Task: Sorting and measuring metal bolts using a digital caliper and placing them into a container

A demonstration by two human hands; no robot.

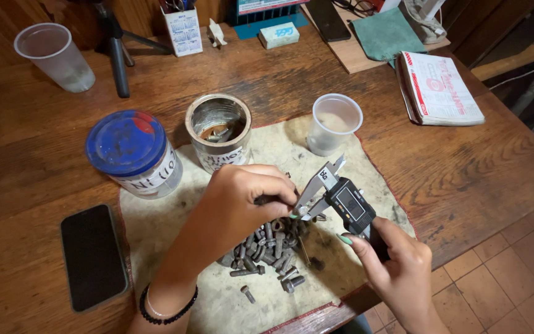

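Observation:
My left hand [242,195] pinches a dark bolt [266,200] and holds its end between the jaws of a digital caliper [341,199]. My right hand [397,266] grips the caliper's black body from below, thumb near the display. Under both hands lies a pile of dark bolts [267,247] on a stained cloth mat [156,222]. A single loose bolt [248,294] lies apart near the mat's front edge.
An open metal tin [219,131], a jar with a blue lid [132,151] and a clear plastic cup [332,124] stand behind the mat. A black phone [93,256] lies left. Another plastic cup [54,55], a tripod leg [117,62] and a notebook [440,89] sit farther back.

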